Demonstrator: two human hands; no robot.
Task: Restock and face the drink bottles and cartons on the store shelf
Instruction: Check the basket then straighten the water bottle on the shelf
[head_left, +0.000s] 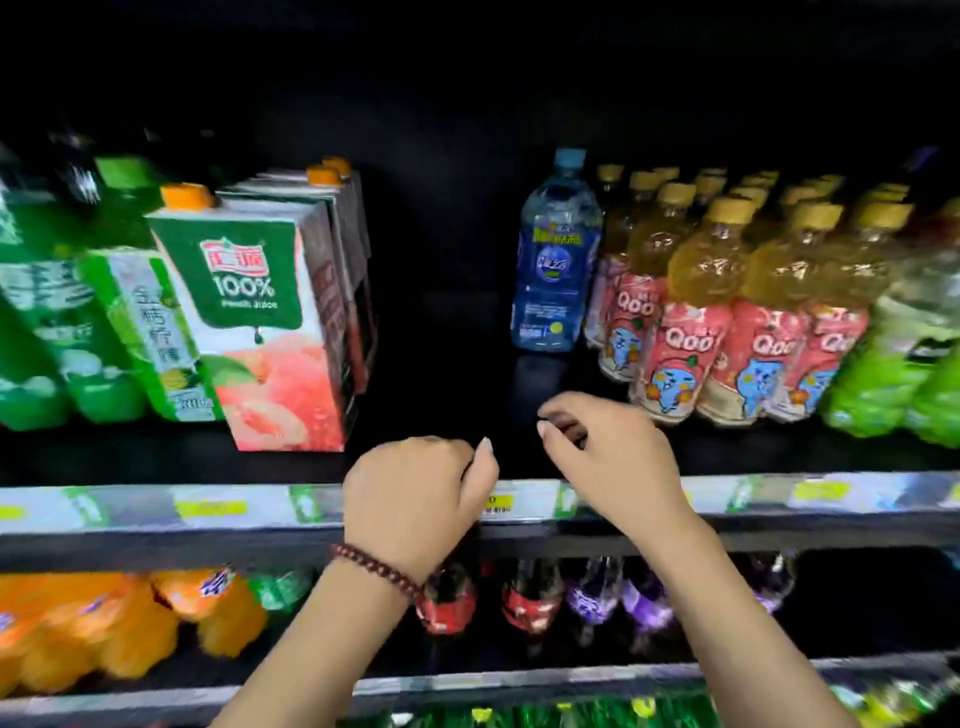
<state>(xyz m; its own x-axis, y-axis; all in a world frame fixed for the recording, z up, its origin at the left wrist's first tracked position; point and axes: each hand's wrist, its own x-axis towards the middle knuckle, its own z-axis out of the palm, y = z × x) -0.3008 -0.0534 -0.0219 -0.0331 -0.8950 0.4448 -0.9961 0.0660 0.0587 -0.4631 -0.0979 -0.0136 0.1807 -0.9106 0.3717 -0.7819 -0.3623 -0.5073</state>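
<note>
While both hands hover at the shelf edge (156, 506) holding nothing, the left hand (415, 493) is curled into a loose fist and the right hand (602, 452) hangs with fingers loosely bent, probably poised to reach in. Just beyond the right hand stands a lone blue water bottle (553, 260), set back in a dark gap that likely needs filling. Right of that hand, the Qoo bottles (685, 332) face forward. Up-left of the left hand, a peach carton (260, 322) reads "100%".
</note>
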